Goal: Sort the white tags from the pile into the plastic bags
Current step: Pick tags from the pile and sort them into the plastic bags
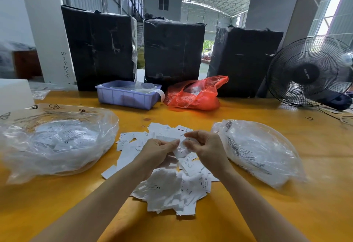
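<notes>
We have one white tag (181,151) held up between our two hands, just above the pile of tags (168,169) that lies in the middle of the yellow table (238,213). Our left hand (159,151) pinches its left edge with curled fingers, and our right hand (205,146) pinches the right edge, thumb and fingertips drawn together on the paper. The tag is blurred, though a mark like "XS" seems to show on it.

We judge the step in hand to be reading the size and choosing a bag. To do it well, we should hold the tag flat and steady with the print turned toward us, and check that only one tag is between our fingers, since these thin slips cling together. Then one hand can let go while the other carries it across.

The left plastic bag (57,142) sits just beside the pile and already holds many tags, one marked "XS". The right plastic bag (257,152) lies on the other side, with fewer inside as far as we can tell. Both mouths look slack, so we may need the free hand to lift an edge open.

Farther back stand a purple bin (127,96), a red bag (194,94), three black-wrapped bundles (172,50) and a fan (309,71).
</notes>
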### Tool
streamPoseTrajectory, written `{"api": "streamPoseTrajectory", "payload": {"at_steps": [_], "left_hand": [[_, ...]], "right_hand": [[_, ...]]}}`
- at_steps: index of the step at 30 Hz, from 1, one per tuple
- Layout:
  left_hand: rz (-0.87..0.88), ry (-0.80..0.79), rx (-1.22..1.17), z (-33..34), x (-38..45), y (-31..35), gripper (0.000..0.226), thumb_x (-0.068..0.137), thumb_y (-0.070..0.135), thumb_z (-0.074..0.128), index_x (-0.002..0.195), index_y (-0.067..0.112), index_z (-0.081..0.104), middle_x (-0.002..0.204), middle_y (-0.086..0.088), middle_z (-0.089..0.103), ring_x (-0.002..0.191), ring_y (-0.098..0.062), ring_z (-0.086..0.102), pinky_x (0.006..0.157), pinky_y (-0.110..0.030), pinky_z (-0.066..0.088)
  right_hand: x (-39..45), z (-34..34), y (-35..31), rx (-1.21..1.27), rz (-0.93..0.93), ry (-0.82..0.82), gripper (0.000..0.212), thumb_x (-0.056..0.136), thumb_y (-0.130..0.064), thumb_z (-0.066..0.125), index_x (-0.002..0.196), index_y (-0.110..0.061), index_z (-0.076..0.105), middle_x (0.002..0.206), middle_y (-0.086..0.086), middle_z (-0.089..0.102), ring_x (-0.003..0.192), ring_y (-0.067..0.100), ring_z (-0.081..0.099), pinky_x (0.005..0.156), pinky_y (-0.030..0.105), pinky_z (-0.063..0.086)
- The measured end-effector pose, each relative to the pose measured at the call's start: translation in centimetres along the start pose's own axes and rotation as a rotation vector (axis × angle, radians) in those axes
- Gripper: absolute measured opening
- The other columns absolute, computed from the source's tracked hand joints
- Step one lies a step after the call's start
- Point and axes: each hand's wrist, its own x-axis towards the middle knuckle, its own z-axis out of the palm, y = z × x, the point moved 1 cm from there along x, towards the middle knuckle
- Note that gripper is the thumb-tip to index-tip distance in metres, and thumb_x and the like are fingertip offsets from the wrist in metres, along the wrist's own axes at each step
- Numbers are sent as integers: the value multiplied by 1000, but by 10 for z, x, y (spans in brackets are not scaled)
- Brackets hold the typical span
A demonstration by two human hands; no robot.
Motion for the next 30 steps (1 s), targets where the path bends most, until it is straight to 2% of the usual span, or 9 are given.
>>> {"api": "streamPoseTrajectory", "payload": {"at_steps": [3,7,9,12,15,19,22,26,30], "left_hand": [[-22,-23,6,-1,-2,0,24,89,26,64,73,9,70,58,-2,69,47,-7,64,40,-14,43],[-38,-21,15,-1,-1,-1,24,87,29,65,75,10,72,64,-5,69,54,-10,64,46,-17,48],[-29,-2,5,1,0,-2,24,88,30,65,77,10,73,68,-7,67,60,-14,62,50,-21,50],[-2,82,-44,1,1,-2,26,90,31,62,89,7,72,73,-6,65,62,-14,55,53,-20,45],[3,123,-89,2,1,-2,27,91,34,60,93,9,70,79,-6,63,66,-14,54,56,-21,44],[8,122,-106,3,0,-3,25,89,35,62,88,13,72,71,-3,64,61,-14,57,54,-23,46],[17,132,-91,2,-1,-3,23,88,38,62,80,21,74,66,1,65,63,-14,57,54,-23,46],[40,121,-85,2,-1,-3,22,89,40,60,87,25,76,78,-3,66,71,-17,56,61,-25,46],[-2,71,-95,1,0,-3,26,89,43,59,92,23,75,84,-7,69,69,-17,60,57,-25,48]], "right_hand": [[-1,1,-2,61,27,-79,28,84,2,65,111,-6,65,95,11,70,87,16,66,82,29,55],[-1,0,-2,76,60,-185,46,79,2,71,122,-6,56,98,19,65,89,26,65,86,39,55],[-2,2,-2,56,67,-181,49,77,-2,74,122,-7,55,99,17,62,91,29,64,83,39,56],[0,2,-2,83,70,-53,36,82,-10,71,116,-5,59,90,8,64,74,15,63,72,32,56],[1,0,-1,162,89,0,20,85,-4,66,105,-1,66,78,6,68,62,8,63,67,25,54],[-4,7,-4,116,38,-67,10,86,0,64,91,-4,72,71,8,68,58,5,60,57,16,49],[-5,9,-7,117,22,-82,9,85,-3,66,85,-7,73,71,6,68,60,6,59,56,14,46],[-6,6,-9,128,61,-111,8,81,-18,72,78,-10,73,71,8,69,64,14,62,58,22,48],[-7,5,-8,260,164,-138,5,76,-5,75,78,-3,71,64,7,66,56,11,58,54,19,46]]}}
